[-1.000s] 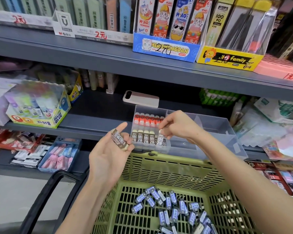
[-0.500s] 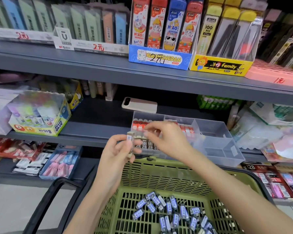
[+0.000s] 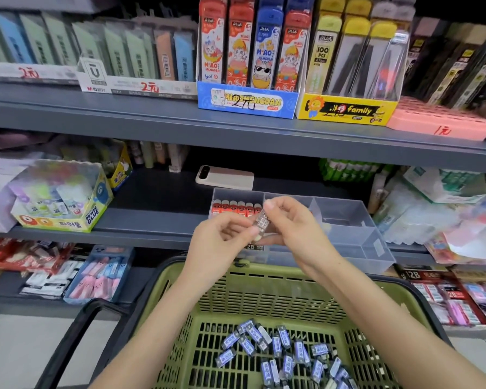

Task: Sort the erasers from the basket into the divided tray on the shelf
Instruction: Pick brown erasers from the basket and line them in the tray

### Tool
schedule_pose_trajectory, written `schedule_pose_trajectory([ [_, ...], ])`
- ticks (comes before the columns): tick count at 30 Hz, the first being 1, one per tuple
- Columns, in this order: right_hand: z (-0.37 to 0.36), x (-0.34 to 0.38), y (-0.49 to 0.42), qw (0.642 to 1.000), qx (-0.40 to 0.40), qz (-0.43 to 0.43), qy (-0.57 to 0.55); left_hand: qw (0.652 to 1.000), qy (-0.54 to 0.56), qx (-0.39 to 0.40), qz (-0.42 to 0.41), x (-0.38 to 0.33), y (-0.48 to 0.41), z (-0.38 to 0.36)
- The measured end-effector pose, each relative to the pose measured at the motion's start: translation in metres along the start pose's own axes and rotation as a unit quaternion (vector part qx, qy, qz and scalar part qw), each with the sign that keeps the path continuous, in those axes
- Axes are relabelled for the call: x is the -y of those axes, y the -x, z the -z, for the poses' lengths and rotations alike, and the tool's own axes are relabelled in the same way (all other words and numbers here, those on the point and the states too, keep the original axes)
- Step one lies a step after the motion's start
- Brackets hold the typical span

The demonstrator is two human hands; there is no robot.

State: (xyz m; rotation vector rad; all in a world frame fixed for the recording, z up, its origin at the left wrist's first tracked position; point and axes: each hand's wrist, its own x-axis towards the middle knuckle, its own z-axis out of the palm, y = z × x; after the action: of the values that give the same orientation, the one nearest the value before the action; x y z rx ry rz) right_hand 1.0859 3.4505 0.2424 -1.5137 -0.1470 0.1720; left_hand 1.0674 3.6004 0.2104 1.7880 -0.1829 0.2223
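Observation:
A green basket point(image 3: 264, 287) at the bottom holds several blue-wrapped erasers point(image 3: 281, 352). A clear divided tray point(image 3: 348, 220) stands on the middle shelf; red-wrapped erasers point(image 3: 232, 207) line its back-left compartment, and brown 2B erasers point(image 3: 253, 247) show below my hands. My left hand point(image 3: 222, 242) and my right hand point(image 3: 292, 228) meet in front of the tray, both pinching a small stack of brown-wrapped erasers point(image 3: 261, 224) held upright between them. The tray's front-left compartment is mostly hidden behind my hands.
A white phone point(image 3: 225, 178) lies on the shelf behind the tray. A glue display box point(image 3: 65, 203) stands at the left, plastic packets point(image 3: 432, 209) at the right. The upper shelf point(image 3: 236, 130) overhangs with pencil-lead boxes. The basket's black handle point(image 3: 76, 341) hangs at the lower left.
My right hand left the tray's front-left compartment and came to my left hand. It now pinches the brown erasers that my left hand was holding alone. The view tilted down slightly.

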Motion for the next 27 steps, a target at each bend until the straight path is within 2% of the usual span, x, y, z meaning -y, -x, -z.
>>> schedule_pose_trajectory([
  [3,0.009,-0.007,0.002,0.996,-0.054,-0.003,0.069,0.990,-0.134,0.022,-0.044,0.000,-0.002,-0.006],
  [6,0.024,-0.005,-0.003,0.996,-0.080,0.002,0.048,0.931,-0.327,0.089,-0.138,0.013,-0.008,-0.002],
  [8,0.032,-0.003,-0.009,0.994,-0.075,-0.017,0.071,0.899,-0.384,0.145,-0.152,0.020,-0.011,0.003],
  [12,0.041,-0.004,-0.023,0.953,-0.047,-0.007,0.299,0.865,-0.433,0.192,-0.166,0.035,-0.013,0.008],
  [14,0.042,-0.001,-0.030,0.931,-0.027,0.026,0.363,0.855,-0.451,0.198,-0.164,0.041,-0.012,0.010],
  [17,0.039,0.002,-0.041,0.901,0.043,0.036,0.430,0.858,-0.442,0.193,-0.178,0.043,-0.010,0.014],
  [20,0.034,0.002,-0.052,0.843,0.118,0.028,0.525,0.866,-0.424,0.183,-0.192,0.044,-0.010,0.016],
  [24,0.023,-0.002,-0.059,0.796,0.207,0.001,0.569,0.874,-0.410,0.177,-0.191,0.043,-0.008,0.015],
  [27,0.014,-0.005,-0.063,0.785,0.210,0.007,0.583,0.876,-0.408,0.176,-0.190,0.042,-0.008,0.015],
])
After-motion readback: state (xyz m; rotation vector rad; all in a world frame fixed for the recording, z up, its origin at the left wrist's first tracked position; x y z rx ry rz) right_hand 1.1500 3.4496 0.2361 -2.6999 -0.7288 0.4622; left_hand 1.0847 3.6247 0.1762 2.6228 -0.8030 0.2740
